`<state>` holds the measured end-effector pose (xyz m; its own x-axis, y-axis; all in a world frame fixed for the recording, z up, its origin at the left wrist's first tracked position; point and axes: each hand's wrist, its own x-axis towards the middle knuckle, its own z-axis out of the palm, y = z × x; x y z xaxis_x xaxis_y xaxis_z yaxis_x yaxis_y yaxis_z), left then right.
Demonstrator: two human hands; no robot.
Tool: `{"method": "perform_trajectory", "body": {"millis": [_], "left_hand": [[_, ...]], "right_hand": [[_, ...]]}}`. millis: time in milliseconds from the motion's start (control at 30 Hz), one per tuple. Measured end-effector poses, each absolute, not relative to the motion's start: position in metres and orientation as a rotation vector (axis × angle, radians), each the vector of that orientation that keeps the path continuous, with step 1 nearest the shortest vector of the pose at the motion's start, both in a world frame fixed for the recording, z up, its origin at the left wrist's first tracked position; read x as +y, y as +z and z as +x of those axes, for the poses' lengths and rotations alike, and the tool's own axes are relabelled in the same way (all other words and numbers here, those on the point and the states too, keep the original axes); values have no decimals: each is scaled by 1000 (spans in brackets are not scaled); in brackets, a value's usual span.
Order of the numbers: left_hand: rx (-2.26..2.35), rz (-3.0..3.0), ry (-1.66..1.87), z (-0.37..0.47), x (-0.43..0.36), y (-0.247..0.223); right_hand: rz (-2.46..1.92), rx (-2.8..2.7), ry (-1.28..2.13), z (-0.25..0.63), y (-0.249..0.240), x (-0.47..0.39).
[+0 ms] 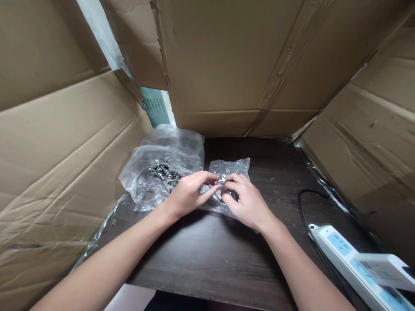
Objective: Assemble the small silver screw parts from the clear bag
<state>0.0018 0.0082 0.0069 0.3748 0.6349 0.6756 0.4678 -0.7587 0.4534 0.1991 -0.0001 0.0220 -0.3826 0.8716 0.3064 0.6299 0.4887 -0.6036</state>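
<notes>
My left hand (191, 190) pinches a small silver bolt (221, 181) between thumb and fingertips. From the other side, the bent fingers of my right hand (241, 194) close on the same bolt. Its fine detail is too small to make out. Under and behind both hands lies a small clear plastic bag (238, 165), partly hidden by them. Left of my left hand, a heap of metal bolts (162, 170) rests on a larger crumpled clear plastic bag (142, 164); my left hand covers part of that heap.
A dark wooden table (207, 255) carries everything. Cardboard walls (227, 56) enclose the back and both sides. At the lower right lies a white power strip (330, 242) with a white adapter (382, 268) on it and a black cable (301, 207) beside it.
</notes>
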Motion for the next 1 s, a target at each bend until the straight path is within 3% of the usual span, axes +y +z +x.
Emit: {"method": "perform_trajectory", "body": {"millis": [300,567,1000], "left_hand": [[1047,2445,1329,-2,12,6],[1019,2474,1302,-1,12,5],[1028,2494,1318,0,12,8]], "right_hand": [[-1087,-1976,478,201,23,0],[-1308,-2128,481,201,19,2],[-1016,-1989,634,199,23,0]]}}
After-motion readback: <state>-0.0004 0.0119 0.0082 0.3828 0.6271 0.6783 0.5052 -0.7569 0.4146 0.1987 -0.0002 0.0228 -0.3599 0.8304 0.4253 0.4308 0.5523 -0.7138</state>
